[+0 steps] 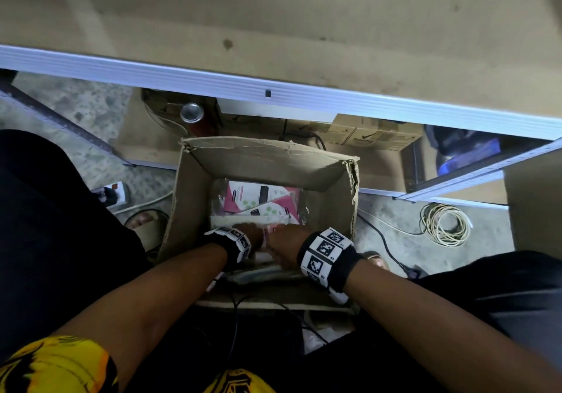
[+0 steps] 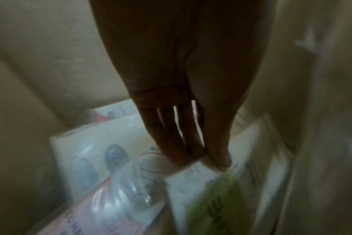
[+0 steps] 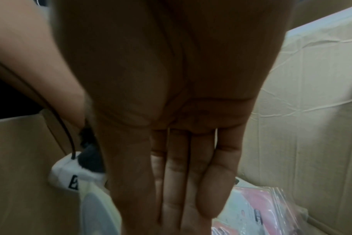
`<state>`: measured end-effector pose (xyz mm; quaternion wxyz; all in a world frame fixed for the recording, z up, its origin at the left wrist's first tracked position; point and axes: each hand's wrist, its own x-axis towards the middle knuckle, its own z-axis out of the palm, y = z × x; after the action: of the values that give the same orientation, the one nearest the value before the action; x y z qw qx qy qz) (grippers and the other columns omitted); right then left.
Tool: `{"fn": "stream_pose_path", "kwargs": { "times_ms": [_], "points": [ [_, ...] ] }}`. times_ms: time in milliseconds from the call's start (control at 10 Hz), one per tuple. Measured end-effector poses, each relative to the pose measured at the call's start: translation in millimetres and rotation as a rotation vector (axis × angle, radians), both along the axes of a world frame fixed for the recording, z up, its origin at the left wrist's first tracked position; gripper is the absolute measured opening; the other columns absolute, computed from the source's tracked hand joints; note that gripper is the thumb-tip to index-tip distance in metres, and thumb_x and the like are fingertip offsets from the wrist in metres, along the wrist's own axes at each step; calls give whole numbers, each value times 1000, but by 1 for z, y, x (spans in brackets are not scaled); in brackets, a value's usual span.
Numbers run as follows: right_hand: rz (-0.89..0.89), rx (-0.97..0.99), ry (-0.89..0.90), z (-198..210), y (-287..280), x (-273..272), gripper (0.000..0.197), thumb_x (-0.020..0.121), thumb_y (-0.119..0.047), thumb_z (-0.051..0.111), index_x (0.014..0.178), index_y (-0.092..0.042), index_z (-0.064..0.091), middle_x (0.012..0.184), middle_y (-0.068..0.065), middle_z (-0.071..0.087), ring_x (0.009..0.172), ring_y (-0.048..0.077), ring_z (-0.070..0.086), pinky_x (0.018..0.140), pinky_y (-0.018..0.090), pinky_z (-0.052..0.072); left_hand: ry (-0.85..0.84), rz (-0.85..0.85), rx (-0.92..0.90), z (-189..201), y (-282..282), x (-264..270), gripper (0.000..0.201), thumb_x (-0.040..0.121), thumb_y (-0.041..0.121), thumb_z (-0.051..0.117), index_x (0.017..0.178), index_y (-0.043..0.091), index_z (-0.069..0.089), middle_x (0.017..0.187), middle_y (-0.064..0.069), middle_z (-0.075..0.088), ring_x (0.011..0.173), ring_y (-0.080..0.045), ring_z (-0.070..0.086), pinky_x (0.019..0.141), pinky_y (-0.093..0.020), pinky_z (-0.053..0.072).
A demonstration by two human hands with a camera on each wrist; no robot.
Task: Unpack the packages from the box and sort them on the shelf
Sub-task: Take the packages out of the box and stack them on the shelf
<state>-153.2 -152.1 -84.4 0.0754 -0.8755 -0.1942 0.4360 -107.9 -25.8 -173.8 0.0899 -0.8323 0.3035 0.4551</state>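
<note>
At the centre of the head view an open cardboard box (image 1: 264,161) stands on the floor below the shelf (image 1: 304,97), and pink-and-white packages (image 1: 261,201) in clear wrap lie on its bottom toward the upper part of the opening. Both hands reach in at the lower edge of the box: the left hand (image 2: 183,98) has its fingers straight and close together, tips touching a white package (image 2: 193,179), while the right hand (image 3: 183,127) is flat with straight fingers, nothing in its grip. A coil of pale cable (image 1: 445,225) lies on the floor at the right.
</note>
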Motion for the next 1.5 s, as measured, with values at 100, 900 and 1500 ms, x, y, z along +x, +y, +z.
{"fn": "stream_pose_path", "kwargs": {
  "times_ms": [100, 900, 1500],
  "points": [
    [-7, -11, 18, 2, 0, 5, 22, 81, -10, 67, 103, -10, 67, 116, 18, 61, 101, 36, 62, 80, 35, 49, -46, 1, 24, 8, 8, 12, 32, 85, 12, 72, 116, 5, 69, 122, -14, 67, 115, -28, 64, 90, -34, 51],
    [-93, -28, -68, 29, -4, 15, 22, 80, -3, 63, 100, -6, 70, 112, 17, 65, 102, 34, 63, 80, 31, 50, -84, 154, -306, 68, 30, 32, 34, 78, -3, 64, 106, 16, 66, 98, -7, 61, 105, -32, 64, 84, -32, 49],
    [-154, -79, -408, 145, -24, 15, 16, 82, -6, 62, 94, -12, 70, 102, 8, 71, 97, 26, 63, 74, 25, 43, -122, 158, -636, 243, 38, 73, 20, 79, 3, 74, 96, 13, 77, 91, -6, 76, 82, -12, 69, 79, -25, 54]
  ]
}}
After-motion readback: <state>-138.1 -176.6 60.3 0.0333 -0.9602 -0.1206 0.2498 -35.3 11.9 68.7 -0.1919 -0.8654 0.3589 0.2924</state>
